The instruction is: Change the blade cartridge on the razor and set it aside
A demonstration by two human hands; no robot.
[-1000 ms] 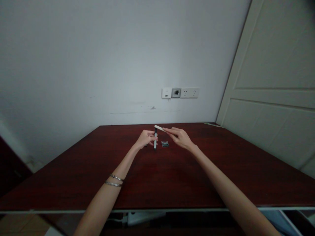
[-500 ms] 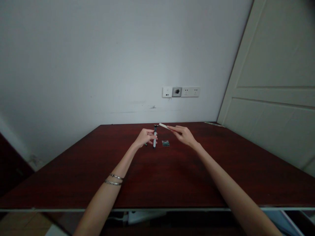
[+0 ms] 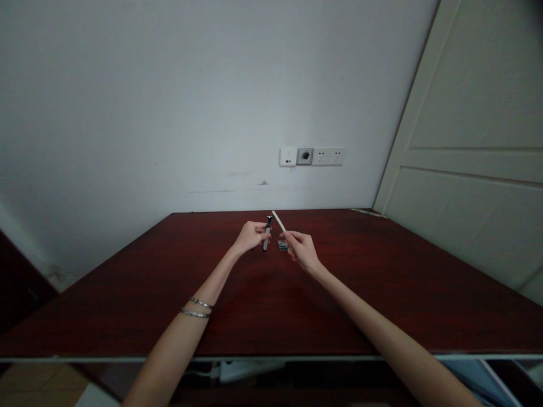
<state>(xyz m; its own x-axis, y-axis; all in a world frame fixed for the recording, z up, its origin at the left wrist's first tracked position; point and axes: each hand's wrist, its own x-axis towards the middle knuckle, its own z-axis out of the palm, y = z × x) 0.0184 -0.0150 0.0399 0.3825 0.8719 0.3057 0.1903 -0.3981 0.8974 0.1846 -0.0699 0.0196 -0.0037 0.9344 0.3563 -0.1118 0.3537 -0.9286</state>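
Note:
My left hand (image 3: 251,236) is closed on a razor (image 3: 267,237) with a grey handle and a dark head at the top, held nearly upright above the table. In my right hand (image 3: 302,249) is a slim white stick (image 3: 279,221), pinched at its lower end and tilted up to the left. Its tip is close to the razor's head; whether they touch, I cannot tell. A small clear and green packet (image 3: 282,245) lies on the table, partly covered by my right fingers. Something small and dark shows beneath my left hand, mostly hidden.
The dark red wooden table (image 3: 271,305) reaches back to a white wall (image 3: 190,102). Sockets (image 3: 328,156) sit on the wall behind my hands. A pale panelled door (image 3: 479,130) slants along the right. An open space with a white object (image 3: 250,370) shows below the front edge.
My right hand has moved left and a little nearer to me, now overlapping the packet. The white stick has turned steeper. The razor has tilted slightly in my left hand.

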